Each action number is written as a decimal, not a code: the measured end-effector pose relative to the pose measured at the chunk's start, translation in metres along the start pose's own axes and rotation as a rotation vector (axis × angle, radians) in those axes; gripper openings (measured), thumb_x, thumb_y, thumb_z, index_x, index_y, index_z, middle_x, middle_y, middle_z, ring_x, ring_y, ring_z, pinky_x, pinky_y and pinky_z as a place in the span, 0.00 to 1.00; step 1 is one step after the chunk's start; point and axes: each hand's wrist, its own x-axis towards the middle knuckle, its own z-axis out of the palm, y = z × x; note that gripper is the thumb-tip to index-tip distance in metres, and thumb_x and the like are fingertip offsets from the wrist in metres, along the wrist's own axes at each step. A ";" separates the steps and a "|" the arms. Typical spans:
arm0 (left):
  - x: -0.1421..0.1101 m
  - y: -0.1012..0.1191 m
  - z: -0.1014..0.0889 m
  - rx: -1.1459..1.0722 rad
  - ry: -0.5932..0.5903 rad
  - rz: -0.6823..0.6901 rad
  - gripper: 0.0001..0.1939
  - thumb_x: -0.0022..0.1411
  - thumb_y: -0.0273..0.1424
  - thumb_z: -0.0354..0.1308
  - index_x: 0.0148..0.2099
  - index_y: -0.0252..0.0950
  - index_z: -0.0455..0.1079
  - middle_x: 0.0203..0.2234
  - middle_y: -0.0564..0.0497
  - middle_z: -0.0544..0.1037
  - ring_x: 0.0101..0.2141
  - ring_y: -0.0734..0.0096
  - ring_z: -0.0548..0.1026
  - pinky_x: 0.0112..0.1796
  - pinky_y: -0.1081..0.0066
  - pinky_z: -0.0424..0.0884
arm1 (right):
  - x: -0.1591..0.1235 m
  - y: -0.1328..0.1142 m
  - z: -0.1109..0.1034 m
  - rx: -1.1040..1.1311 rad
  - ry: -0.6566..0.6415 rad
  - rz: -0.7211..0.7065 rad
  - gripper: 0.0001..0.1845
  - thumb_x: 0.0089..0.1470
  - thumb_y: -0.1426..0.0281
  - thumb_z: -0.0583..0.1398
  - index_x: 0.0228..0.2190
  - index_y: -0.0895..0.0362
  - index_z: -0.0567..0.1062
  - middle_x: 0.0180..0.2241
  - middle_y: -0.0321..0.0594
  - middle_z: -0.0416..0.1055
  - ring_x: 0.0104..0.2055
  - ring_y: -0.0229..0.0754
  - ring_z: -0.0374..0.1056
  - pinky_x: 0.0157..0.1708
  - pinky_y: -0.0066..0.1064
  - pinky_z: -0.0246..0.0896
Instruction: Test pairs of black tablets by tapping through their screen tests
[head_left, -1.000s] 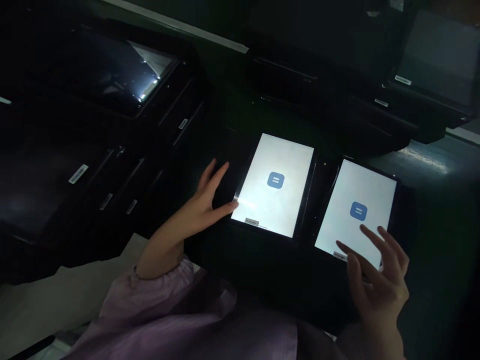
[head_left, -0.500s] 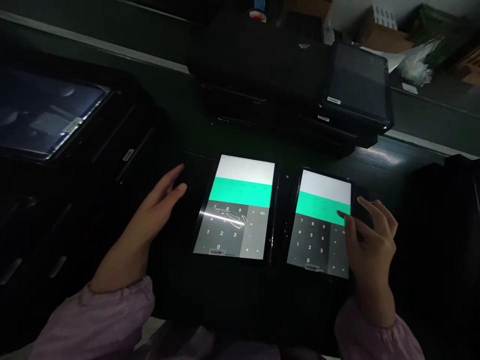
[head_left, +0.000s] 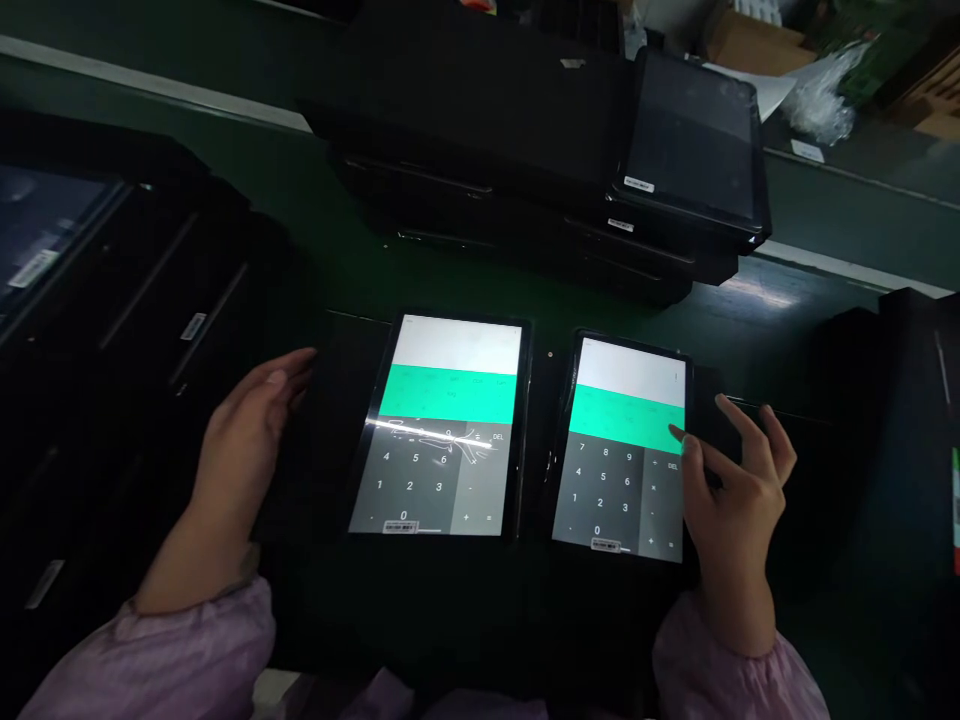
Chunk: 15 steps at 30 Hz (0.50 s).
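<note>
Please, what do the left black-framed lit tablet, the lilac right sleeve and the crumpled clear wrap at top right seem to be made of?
Left black-framed lit tablet: glossy glass or clear plastic front, since a bright streak reflects across it. Lilac right sleeve: probably thin, matt fabric, from its soft folds. Crumpled clear wrap: likely thin, shiny plastic film, from its creased highlights.

One head-worn view, close above the bench (head_left: 279, 185), facing forward-down.

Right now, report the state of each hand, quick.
Left hand: open, nothing seen in it.
Right hand: open, holding nothing, index fingertip at the right tablet; contact can't be told.
</note>
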 end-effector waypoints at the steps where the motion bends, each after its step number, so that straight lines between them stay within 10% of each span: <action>1: 0.000 0.001 0.001 -0.001 0.010 0.000 0.12 0.68 0.35 0.62 0.50 0.39 0.81 0.55 0.47 0.88 0.68 0.48 0.75 0.73 0.48 0.64 | 0.000 0.000 0.000 0.001 -0.002 0.008 0.13 0.71 0.64 0.63 0.37 0.51 0.89 0.61 0.47 0.78 0.73 0.70 0.60 0.62 0.73 0.66; 15: -0.004 0.003 0.003 0.004 0.008 -0.009 0.13 0.67 0.35 0.59 0.48 0.36 0.80 0.51 0.45 0.88 0.63 0.49 0.79 0.71 0.49 0.66 | -0.001 -0.009 -0.004 -0.002 -0.023 -0.048 0.12 0.71 0.65 0.63 0.40 0.52 0.89 0.63 0.48 0.76 0.75 0.72 0.56 0.63 0.74 0.65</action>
